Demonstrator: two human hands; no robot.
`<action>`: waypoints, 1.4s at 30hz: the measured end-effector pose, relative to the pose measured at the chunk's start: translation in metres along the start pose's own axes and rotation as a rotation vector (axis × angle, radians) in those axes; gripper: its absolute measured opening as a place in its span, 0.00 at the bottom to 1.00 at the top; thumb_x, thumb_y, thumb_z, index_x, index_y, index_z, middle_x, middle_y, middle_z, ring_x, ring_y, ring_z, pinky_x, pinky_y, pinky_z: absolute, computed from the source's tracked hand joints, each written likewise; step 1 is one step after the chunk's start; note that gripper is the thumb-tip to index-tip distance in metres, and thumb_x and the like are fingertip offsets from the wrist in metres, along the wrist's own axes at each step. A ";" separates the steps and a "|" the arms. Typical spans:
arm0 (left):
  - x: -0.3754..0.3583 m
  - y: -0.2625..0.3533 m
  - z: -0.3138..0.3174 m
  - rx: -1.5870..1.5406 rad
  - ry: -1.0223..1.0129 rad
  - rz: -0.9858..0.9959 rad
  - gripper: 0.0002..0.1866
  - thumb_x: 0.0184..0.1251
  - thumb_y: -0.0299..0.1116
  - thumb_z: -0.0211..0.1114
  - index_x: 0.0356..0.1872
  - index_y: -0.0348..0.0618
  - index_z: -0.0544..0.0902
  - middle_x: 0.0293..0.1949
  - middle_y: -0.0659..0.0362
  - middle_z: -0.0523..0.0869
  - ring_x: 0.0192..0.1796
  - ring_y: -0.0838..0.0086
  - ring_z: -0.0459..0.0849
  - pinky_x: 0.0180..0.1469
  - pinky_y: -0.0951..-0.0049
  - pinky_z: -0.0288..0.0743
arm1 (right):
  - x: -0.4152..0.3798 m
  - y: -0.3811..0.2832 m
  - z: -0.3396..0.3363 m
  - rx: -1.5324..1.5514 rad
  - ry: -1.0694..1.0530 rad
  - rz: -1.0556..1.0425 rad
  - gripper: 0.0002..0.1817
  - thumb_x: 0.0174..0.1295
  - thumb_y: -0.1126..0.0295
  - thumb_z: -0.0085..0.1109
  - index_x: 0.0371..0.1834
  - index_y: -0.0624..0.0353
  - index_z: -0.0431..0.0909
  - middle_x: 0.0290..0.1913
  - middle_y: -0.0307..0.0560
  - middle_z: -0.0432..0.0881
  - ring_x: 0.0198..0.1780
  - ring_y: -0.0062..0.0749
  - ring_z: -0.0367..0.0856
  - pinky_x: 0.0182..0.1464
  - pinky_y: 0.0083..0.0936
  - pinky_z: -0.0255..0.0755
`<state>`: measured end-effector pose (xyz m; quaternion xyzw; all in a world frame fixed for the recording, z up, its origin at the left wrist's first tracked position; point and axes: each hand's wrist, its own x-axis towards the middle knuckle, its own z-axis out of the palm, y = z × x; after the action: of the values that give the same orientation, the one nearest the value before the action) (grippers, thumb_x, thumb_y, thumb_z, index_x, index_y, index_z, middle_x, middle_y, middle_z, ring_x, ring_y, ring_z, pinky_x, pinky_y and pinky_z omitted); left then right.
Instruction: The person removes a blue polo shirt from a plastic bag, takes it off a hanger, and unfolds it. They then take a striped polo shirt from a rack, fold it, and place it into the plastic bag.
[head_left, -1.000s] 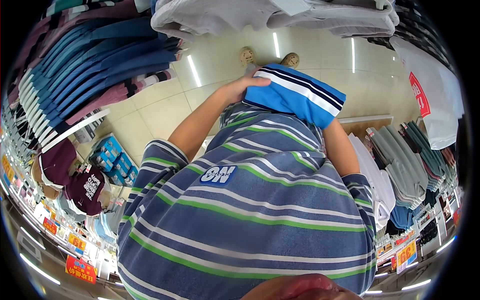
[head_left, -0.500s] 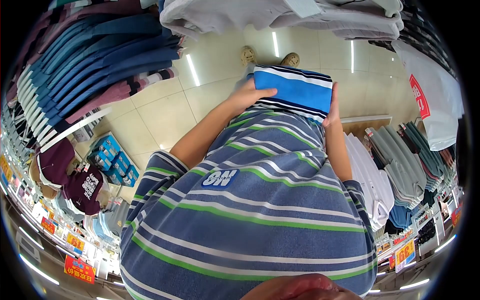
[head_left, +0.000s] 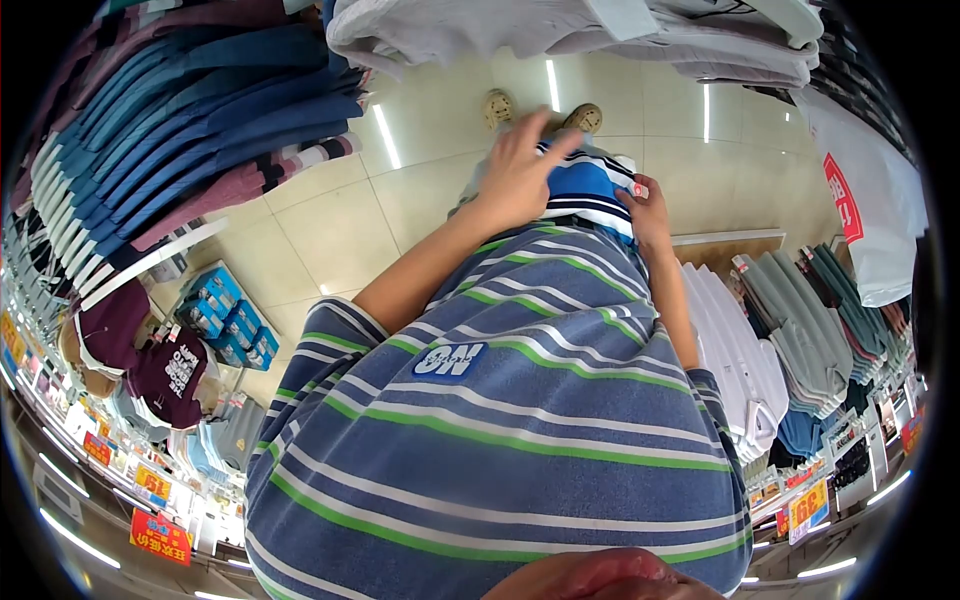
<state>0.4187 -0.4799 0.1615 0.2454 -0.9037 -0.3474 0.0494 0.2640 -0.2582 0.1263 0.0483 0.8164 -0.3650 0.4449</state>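
A folded garment [head_left: 585,183] in blue with white and black stripes is held low in front of my body, at the upper middle of the view. My right hand [head_left: 647,212] grips its right edge with thumb and fingers, beside a small red-and-white label [head_left: 637,189]. My left hand [head_left: 520,170] is raised over the garment's left side, fingers spread and slightly blurred, with nothing in it. It hides part of the cloth.
Blue shirts [head_left: 220,120] hang on a rack at left, near boxed goods [head_left: 228,318]. Light-coloured garments [head_left: 570,40] hang ahead. On the right are a white plastic bag [head_left: 880,240] and hanging white shirts [head_left: 735,350]. My shoes [head_left: 583,119] stand on the tiled floor.
My left hand has let go of the garment and lifted, its fingers spreading. My right hand has shifted on the right edge, and less of the blue face shows now.
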 end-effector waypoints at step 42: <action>0.161 0.080 -0.065 -1.163 -0.640 -0.285 0.39 0.55 0.38 0.79 0.66 0.33 0.73 0.57 0.49 0.84 0.56 0.65 0.84 0.60 0.67 0.77 | 0.062 -0.085 -0.070 1.383 -0.925 -0.694 0.59 0.52 0.19 0.46 0.76 0.56 0.60 0.74 0.55 0.67 0.73 0.51 0.67 0.75 0.49 0.60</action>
<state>0.2615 -0.5447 0.2495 0.1805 -0.4987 -0.8357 -0.1427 0.1437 -0.2907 0.1497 -0.0959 0.1227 -0.8713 0.4654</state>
